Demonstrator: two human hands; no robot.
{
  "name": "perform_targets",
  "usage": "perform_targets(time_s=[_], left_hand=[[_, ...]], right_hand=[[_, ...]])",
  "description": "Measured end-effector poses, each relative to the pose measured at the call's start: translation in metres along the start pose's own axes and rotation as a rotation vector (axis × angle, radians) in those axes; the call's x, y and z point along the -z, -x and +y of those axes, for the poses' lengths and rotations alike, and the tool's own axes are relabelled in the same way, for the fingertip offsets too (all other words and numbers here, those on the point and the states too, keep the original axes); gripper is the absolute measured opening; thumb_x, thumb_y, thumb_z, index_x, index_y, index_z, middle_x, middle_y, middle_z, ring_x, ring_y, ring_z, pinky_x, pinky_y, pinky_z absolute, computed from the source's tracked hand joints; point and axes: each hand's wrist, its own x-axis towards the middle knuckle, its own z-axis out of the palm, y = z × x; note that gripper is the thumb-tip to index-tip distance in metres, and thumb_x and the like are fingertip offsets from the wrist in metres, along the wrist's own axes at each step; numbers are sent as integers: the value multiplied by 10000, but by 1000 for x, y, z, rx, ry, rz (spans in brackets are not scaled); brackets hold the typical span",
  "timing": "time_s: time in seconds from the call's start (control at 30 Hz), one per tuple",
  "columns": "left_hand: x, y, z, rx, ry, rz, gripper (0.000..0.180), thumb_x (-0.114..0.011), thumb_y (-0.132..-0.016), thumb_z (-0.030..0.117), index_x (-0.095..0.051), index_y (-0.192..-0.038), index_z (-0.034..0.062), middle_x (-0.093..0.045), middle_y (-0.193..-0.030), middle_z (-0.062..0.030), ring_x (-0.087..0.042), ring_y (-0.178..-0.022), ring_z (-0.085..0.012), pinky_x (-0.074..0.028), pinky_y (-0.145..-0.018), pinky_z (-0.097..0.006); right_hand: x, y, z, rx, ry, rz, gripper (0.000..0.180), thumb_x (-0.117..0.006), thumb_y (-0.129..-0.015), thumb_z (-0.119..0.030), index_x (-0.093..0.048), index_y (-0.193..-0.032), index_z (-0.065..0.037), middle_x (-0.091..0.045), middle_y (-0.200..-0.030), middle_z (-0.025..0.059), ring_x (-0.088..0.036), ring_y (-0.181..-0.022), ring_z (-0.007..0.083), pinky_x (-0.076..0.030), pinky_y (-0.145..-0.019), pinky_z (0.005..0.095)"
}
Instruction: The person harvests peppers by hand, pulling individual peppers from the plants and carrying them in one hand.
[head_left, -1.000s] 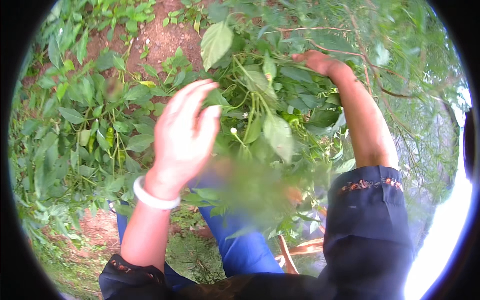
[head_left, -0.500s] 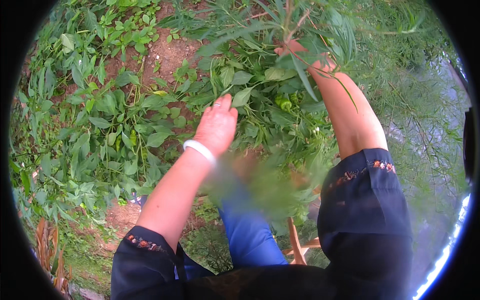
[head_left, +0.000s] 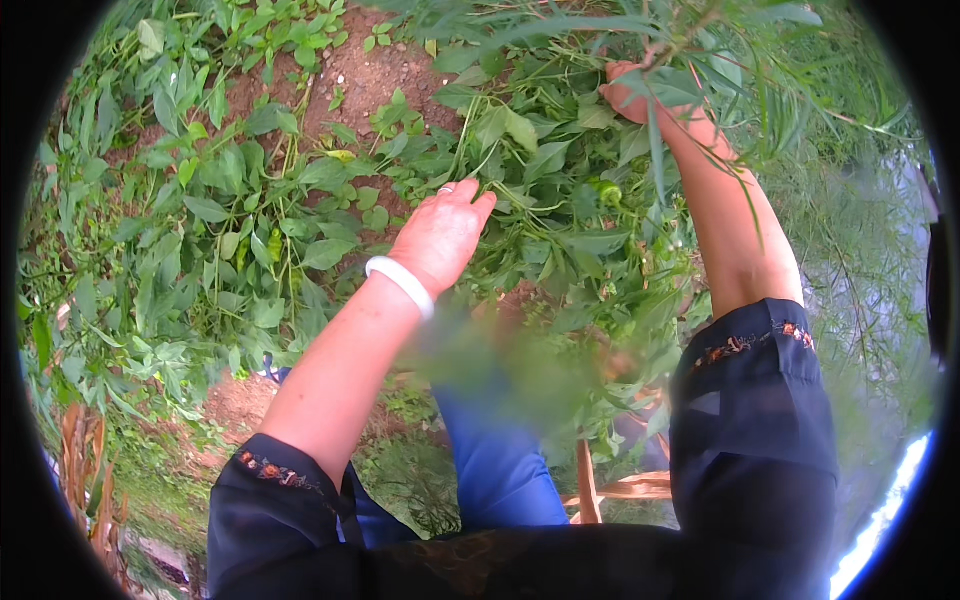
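Note:
My left hand (head_left: 443, 235), with a white bangle at the wrist and a ring, is curled against a leafy pepper plant (head_left: 545, 160). Thin green stems rise from its closed fingertips, which the leaves partly cover. Farther off to the right, my right hand (head_left: 640, 95) is closed low in the foliage at the plant's far side. Narrow leaves of a tall weed (head_left: 655, 150) hang across it, so what its fingers grip is hidden. Between the two hands, a wrinkled light green pepper (head_left: 608, 192) shows among the leaves.
More pepper plants (head_left: 230, 200) spread on the left, around bare brown soil (head_left: 375, 80). Feathery tall growth (head_left: 850, 200) crowds the right side. A blurred green sprig (head_left: 510, 370) hangs close in front of my blue trouser leg (head_left: 500, 450). Dry stalks (head_left: 588, 485) stand near my legs.
The view has shifted slightly. My right hand appears a little farther right and lower, my left hand a bit to the right. Leaves and stems by the left fingertips have swung right.

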Motion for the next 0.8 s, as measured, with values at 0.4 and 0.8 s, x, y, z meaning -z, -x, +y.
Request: perform_targets(time_s=[0.4,0.8], left_hand=[[-7,6,-20,-48,23,64,448,-585,-713,-37,-568,-1158,8,-542,-1165,-173,-552,-1086,-327,-443,-975,-382],[-6,-3,-35,-62,106,132,326,-505,-798,21,-586,-1114,3,-560,-1125,-177,-562,-1051,-329,-464,-924,-388]], right_hand=[[28,14,-23,-18,-146,197,222,-521,-893,-168,-582,-1034,-8,-617,-954,190,-597,-912,364,-491,-793,410],[0,77,-102,-111,-573,-323,232,-509,-896,-205,-642,-1011,-53,-642,-978,172,-613,-924,339,-485,-833,378]])
